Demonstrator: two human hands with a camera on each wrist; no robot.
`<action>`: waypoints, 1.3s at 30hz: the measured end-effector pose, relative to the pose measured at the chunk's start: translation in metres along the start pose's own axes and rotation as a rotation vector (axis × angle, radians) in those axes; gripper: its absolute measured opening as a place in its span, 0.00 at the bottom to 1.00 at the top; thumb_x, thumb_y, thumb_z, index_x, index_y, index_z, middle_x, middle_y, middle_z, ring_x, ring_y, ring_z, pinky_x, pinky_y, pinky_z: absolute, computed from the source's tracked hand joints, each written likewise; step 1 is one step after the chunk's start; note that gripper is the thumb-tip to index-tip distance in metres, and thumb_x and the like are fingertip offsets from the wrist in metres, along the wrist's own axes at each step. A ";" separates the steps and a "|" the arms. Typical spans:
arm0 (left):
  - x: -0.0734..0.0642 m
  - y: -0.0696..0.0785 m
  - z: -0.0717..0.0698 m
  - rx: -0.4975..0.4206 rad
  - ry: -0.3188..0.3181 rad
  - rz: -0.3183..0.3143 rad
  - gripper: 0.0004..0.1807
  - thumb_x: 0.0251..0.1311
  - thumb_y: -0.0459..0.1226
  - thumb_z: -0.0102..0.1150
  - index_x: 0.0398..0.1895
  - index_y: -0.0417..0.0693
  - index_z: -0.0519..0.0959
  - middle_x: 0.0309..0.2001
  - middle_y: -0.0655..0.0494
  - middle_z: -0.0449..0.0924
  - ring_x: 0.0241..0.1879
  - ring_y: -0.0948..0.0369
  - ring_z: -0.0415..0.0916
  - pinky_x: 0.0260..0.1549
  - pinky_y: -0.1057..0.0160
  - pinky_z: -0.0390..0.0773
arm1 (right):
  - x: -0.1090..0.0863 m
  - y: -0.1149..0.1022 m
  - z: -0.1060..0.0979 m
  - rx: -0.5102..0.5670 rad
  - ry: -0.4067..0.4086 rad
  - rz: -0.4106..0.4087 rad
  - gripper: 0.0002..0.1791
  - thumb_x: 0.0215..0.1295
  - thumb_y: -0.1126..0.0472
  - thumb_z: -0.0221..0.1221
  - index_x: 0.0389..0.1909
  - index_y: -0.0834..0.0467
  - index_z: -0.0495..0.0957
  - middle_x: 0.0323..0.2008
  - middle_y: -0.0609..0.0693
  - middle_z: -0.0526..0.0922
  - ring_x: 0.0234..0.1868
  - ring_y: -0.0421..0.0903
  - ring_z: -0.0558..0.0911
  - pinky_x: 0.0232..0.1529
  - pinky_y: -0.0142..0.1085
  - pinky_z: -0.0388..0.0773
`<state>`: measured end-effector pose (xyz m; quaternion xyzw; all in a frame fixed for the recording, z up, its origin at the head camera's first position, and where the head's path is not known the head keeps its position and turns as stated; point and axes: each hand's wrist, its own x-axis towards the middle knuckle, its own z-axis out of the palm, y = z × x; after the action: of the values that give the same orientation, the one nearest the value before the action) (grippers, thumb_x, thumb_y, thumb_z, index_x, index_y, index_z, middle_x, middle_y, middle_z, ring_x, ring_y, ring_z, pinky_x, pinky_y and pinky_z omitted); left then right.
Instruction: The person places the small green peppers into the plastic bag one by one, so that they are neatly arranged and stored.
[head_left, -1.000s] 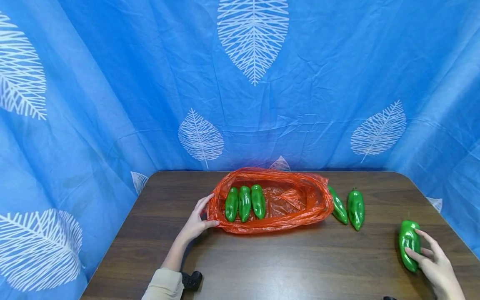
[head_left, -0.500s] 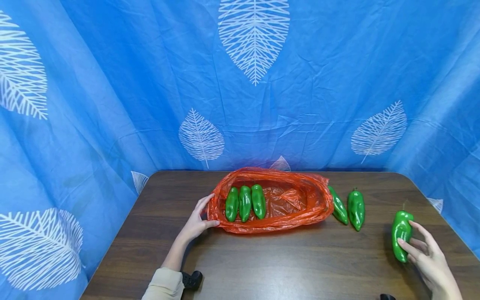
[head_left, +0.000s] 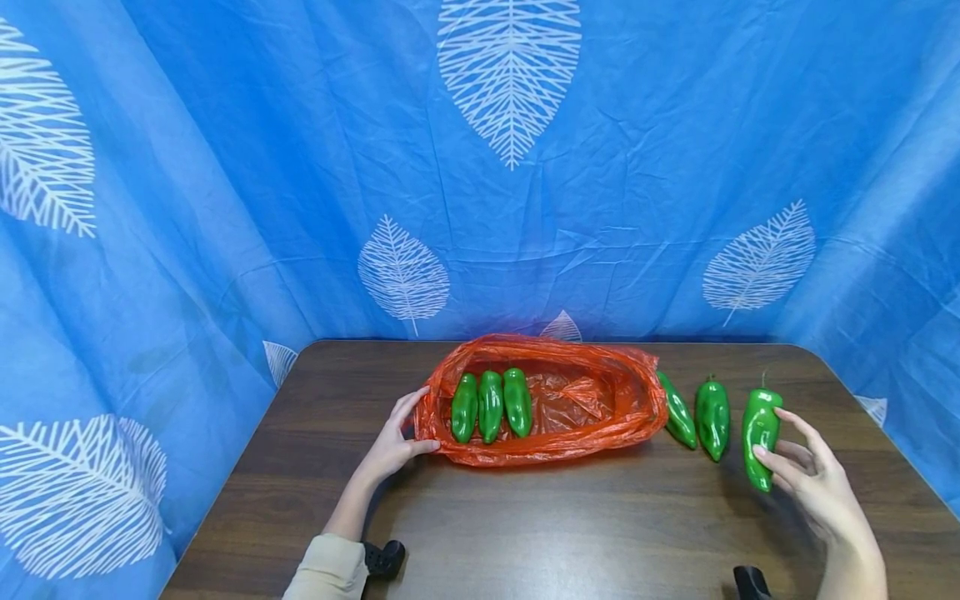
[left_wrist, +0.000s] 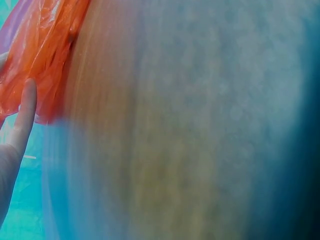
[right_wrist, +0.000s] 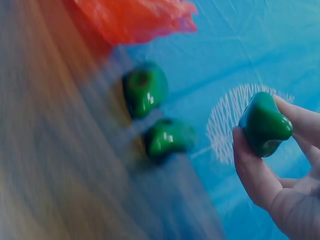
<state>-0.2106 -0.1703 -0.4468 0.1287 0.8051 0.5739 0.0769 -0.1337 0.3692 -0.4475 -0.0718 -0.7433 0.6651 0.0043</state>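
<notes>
A red plastic bag (head_left: 525,454) lies on the table with its mouth spread wide. Inside it, three green peppers (head_left: 491,407) line up on the left. At the bag's left end, my left hand (head_left: 393,437) rests against the rim, thumb in front and straight fingers farther back; the left wrist view shows the straight thumb (left_wrist: 27,105) on the plastic. My right hand (head_left: 813,479) pinches another green pepper (head_left: 761,433) between thumb and fingers, stem end up. In the right wrist view this pepper (right_wrist: 265,125) shows its tip end.
Two more green peppers, one (head_left: 677,412) partly behind the bag's right end and one (head_left: 712,419) beside it, lie left of my right hand. The brown wooden table (head_left: 562,533) ends at a blue leaf-patterned curtain (head_left: 615,208).
My right hand has lifted its pepper and carried it left and toward the back, close to the two loose peppers. The left hand and the bag have stayed in place.
</notes>
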 end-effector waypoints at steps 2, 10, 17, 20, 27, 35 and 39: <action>0.000 0.000 0.000 -0.002 -0.001 0.000 0.44 0.47 0.27 0.65 0.68 0.43 0.55 0.66 0.41 0.48 0.65 0.43 0.50 0.59 0.43 0.59 | 0.003 -0.005 0.007 -0.023 -0.014 -0.017 0.37 0.64 0.64 0.54 0.68 0.37 0.50 0.37 0.33 0.72 0.35 0.30 0.78 0.29 0.25 0.75; 0.001 0.002 -0.001 0.001 0.002 -0.007 0.44 0.47 0.27 0.64 0.68 0.44 0.55 0.66 0.41 0.48 0.65 0.44 0.48 0.59 0.41 0.58 | 0.015 -0.025 0.035 0.011 -0.076 -0.103 0.36 0.64 0.67 0.53 0.69 0.41 0.51 0.41 0.35 0.71 0.38 0.30 0.77 0.32 0.24 0.75; 0.001 0.002 -0.002 -0.004 -0.002 -0.009 0.44 0.47 0.27 0.64 0.68 0.43 0.55 0.66 0.41 0.48 0.65 0.43 0.48 0.59 0.42 0.58 | 0.020 -0.038 0.065 0.054 -0.182 -0.187 0.34 0.64 0.70 0.51 0.68 0.45 0.53 0.43 0.41 0.72 0.40 0.34 0.79 0.32 0.30 0.78; 0.000 0.001 -0.001 -0.008 -0.003 -0.009 0.44 0.47 0.27 0.64 0.68 0.43 0.55 0.66 0.41 0.47 0.65 0.43 0.48 0.59 0.42 0.58 | 0.024 -0.043 0.079 0.068 -0.248 -0.206 0.33 0.64 0.71 0.50 0.67 0.47 0.54 0.44 0.44 0.71 0.40 0.36 0.79 0.30 0.34 0.79; 0.000 0.001 -0.001 -0.015 -0.004 -0.003 0.44 0.47 0.27 0.64 0.68 0.42 0.55 0.66 0.40 0.47 0.65 0.43 0.49 0.58 0.43 0.61 | 0.034 -0.044 0.111 -0.053 -0.316 -0.223 0.33 0.63 0.68 0.53 0.67 0.52 0.54 0.47 0.49 0.70 0.43 0.39 0.78 0.36 0.35 0.80; 0.000 0.000 -0.001 -0.019 -0.007 -0.006 0.44 0.47 0.27 0.64 0.68 0.42 0.54 0.66 0.40 0.47 0.65 0.42 0.49 0.58 0.43 0.61 | 0.044 -0.038 0.141 -0.121 -0.375 -0.235 0.33 0.61 0.65 0.57 0.66 0.56 0.56 0.53 0.60 0.66 0.46 0.46 0.74 0.40 0.35 0.77; 0.000 0.000 -0.001 -0.023 -0.008 -0.009 0.44 0.47 0.27 0.64 0.68 0.42 0.54 0.66 0.40 0.47 0.65 0.42 0.49 0.57 0.43 0.62 | 0.049 -0.035 0.153 -0.107 -0.429 -0.192 0.33 0.61 0.65 0.57 0.66 0.56 0.56 0.55 0.64 0.63 0.49 0.53 0.71 0.41 0.38 0.77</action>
<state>-0.2105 -0.1710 -0.4469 0.1264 0.7986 0.5825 0.0841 -0.2016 0.2202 -0.4351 0.1418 -0.7647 0.6215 -0.0945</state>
